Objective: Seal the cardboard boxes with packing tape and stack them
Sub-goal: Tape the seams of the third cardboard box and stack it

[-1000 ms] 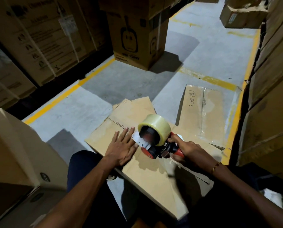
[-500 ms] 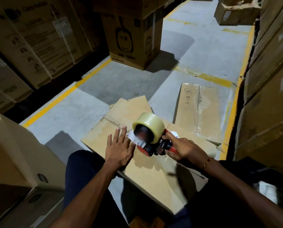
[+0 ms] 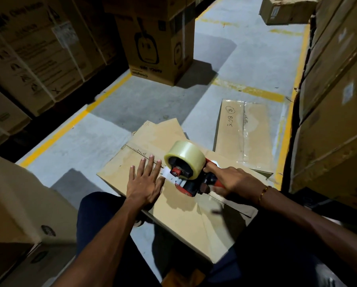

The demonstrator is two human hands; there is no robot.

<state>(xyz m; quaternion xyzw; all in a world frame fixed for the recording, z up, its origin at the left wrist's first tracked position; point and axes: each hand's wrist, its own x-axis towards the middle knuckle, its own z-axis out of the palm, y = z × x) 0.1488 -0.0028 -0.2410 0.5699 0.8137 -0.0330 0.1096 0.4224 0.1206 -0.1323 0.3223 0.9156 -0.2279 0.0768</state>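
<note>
The flat brown cardboard box (image 3: 173,195) lies across the person's lap and knees, low over the grey concrete floor (image 3: 144,104), with its taped seam running under both hands. The left hand (image 3: 145,183) lies palm down on the cardboard, fingers (image 3: 141,164) straight and spread wide, holding nothing. Just beyond the tip of its thumb sits the white loose end of tape (image 3: 168,175), so this hand seems placed to pin the panel flat and keep the tape start from lifting as the dispenser draws away.

The right hand (image 3: 233,181) grips the handle of the red-and-black tape dispenser (image 3: 194,183), fingers curled round it and the forefinger stretched forward along the frame behind the roll. The pale yellowish roll of clear packing tape (image 3: 184,156) stands on edge just ahead of those knuckles, and the dispenser's nose rests on the box between the two hands. It is tilted so the tape can feed onto the seam, I judge.

Beyond the right fingers, a second flattened cardboard sheet with handwriting and glossy tape (image 3: 244,131) lies on the floor near a yellow painted line (image 3: 283,141). Further out, past both hands, a tall printed carton (image 3: 156,48) stands upright. Stacked cartons (image 3: 335,100) rise on the right, and a pale box (image 3: 13,204) sits close by the left forearm.

The sealing looks to be at its start; stacking is not yet done.
</note>
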